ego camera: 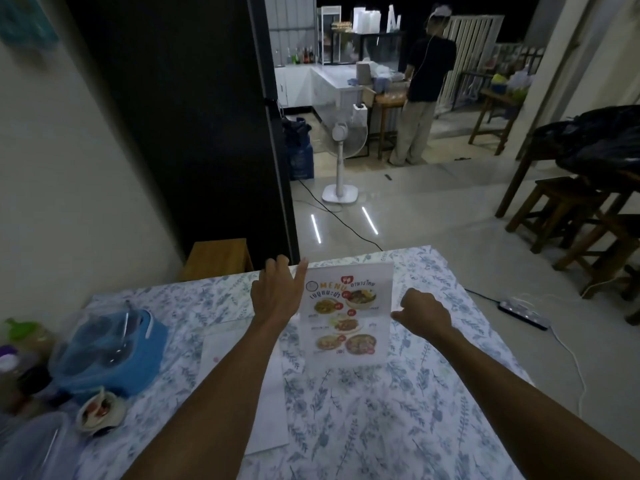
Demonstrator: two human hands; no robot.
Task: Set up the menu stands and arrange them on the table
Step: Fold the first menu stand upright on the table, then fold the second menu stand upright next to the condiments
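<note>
A menu stand (346,313) with a printed food menu stands upright, slightly tilted, near the middle of the floral-cloth table (381,410). My left hand (277,289) is at the stand's upper left edge, fingers spread and extended, touching or nearly touching it. My right hand (424,311) is at the stand's right edge, fingers curled, thumb against the side. A white sheet (242,386) lies flat on the cloth under my left forearm.
A blue container with a clear lid (110,344), small jars and a cup (100,412) crowd the table's left side. A wooden stool (216,258) stands beyond the far edge. A fan (343,147), wooden stools (561,209) and a power strip (523,313) are on the floor; a person (424,84) works at the back.
</note>
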